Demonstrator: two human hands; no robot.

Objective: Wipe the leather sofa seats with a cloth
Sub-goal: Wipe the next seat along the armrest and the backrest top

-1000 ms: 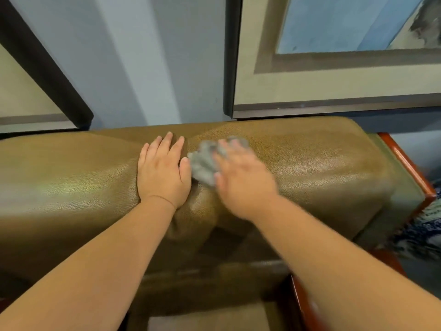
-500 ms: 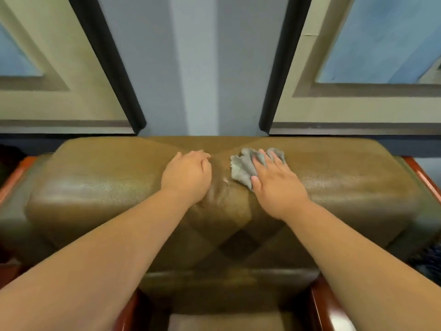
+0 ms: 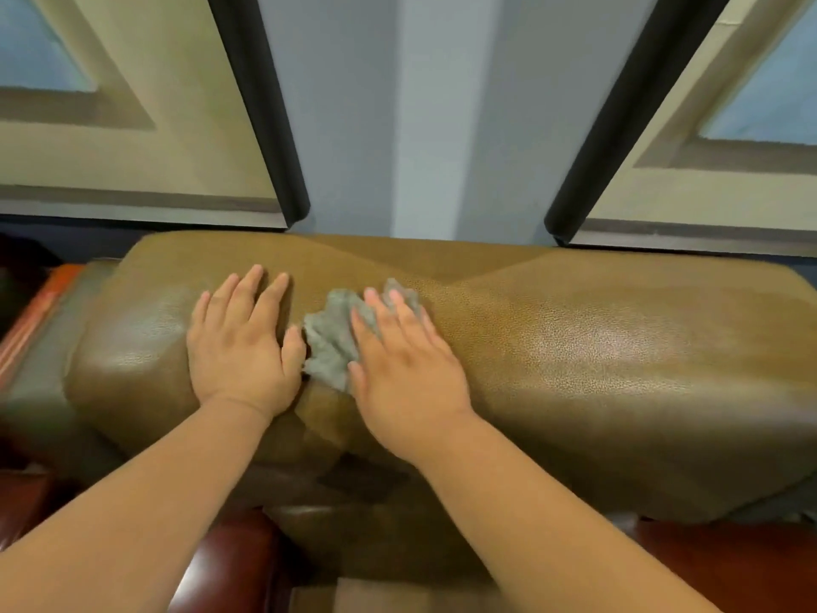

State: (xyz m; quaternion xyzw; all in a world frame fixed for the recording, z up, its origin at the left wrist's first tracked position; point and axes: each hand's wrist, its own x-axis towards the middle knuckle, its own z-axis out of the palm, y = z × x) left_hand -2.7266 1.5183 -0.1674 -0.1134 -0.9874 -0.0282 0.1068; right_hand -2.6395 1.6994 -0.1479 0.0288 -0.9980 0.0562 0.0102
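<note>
An olive-brown leather sofa back cushion (image 3: pixel 597 347) runs across the view, with a seam at its middle. A crumpled grey cloth (image 3: pixel 329 342) lies on top of it, near that seam. My right hand (image 3: pixel 406 369) presses flat on the cloth with straight fingers and covers its right part. My left hand (image 3: pixel 241 347) rests flat on the leather just left of the cloth, fingers spread, thumb nearly touching the cloth.
Two dark-framed pictures hang on the grey wall (image 3: pixel 420 126) behind the sofa, left frame edge (image 3: pixel 265 126) and right frame edge (image 3: pixel 619 117). Reddish wooden armrest parts show at lower left (image 3: pixel 230 564) and lower right (image 3: pixel 729 564). An orange-red armrest edge (image 3: pixel 40 320) shows at far left.
My left hand has opened from curled to flat with fingers spread. The view has shifted right and closer. My right hand still presses the cloth, now a little nearer the left hand.
</note>
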